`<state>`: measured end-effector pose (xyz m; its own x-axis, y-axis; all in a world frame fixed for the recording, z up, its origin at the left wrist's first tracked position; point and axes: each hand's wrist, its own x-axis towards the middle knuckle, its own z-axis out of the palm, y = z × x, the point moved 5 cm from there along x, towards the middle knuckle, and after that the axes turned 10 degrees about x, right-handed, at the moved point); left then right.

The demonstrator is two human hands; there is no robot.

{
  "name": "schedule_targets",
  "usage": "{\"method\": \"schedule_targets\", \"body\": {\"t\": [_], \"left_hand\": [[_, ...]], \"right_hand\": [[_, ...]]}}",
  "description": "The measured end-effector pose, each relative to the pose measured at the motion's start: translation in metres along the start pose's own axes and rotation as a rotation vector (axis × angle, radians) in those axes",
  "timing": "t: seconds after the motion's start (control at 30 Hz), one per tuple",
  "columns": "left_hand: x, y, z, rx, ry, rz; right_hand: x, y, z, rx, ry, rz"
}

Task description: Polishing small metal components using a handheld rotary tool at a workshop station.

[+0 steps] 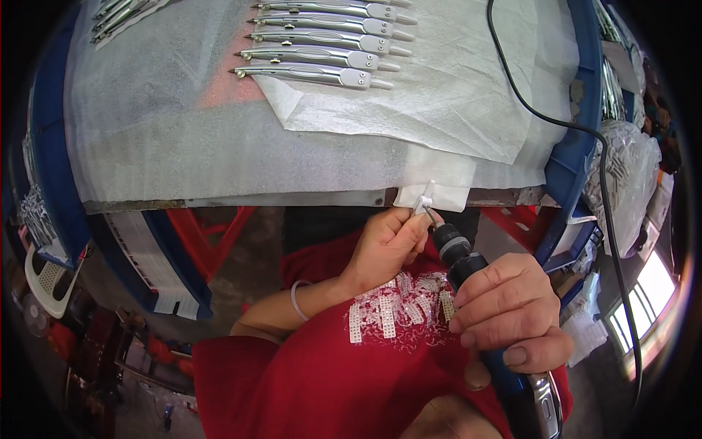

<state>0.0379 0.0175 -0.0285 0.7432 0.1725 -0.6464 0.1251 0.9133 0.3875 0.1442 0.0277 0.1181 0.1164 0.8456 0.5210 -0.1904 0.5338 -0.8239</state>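
Note:
My left hand pinches a small white plastic part just below the table's front edge. My right hand grips a black and blue handheld rotary tool, whose thin metal bit touches the white part. Several more small white parts lie in a pile on the red cloth over my lap, between the two hands. A black cord runs from the right side up across the table.
A worktable covered in white foam sheet fills the upper picture. Several silver metal tools lie in a row on a white sheet at the top. Blue bins stand at both sides, with bagged parts on the right.

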Motion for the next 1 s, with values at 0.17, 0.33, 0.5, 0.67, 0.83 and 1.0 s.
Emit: {"method": "schedule_targets", "body": {"t": [0.17,0.33,0.5,0.67,0.83,1.0], "left_hand": [[0.001,-0.002,-0.001,0.049,0.033,0.033],[0.000,0.001,-0.001,0.116,0.082,0.052],[0.001,0.003,-0.002,0.162,0.097,0.090],[0.002,-0.005,-0.003,0.148,0.085,0.133],[0.002,0.000,-0.002,0.139,0.102,0.129],[0.001,-0.003,-0.004,0.136,0.097,0.122]], "right_hand": [[0.005,0.005,0.005,0.000,0.019,-0.010],[0.008,0.010,0.005,-0.004,0.061,0.011],[0.010,0.014,0.003,0.031,0.007,0.020],[0.012,0.012,0.006,-0.007,0.054,-0.007],[0.008,0.011,0.005,-0.023,0.027,0.023],[0.008,0.008,0.002,-0.076,-0.065,0.035]]}}
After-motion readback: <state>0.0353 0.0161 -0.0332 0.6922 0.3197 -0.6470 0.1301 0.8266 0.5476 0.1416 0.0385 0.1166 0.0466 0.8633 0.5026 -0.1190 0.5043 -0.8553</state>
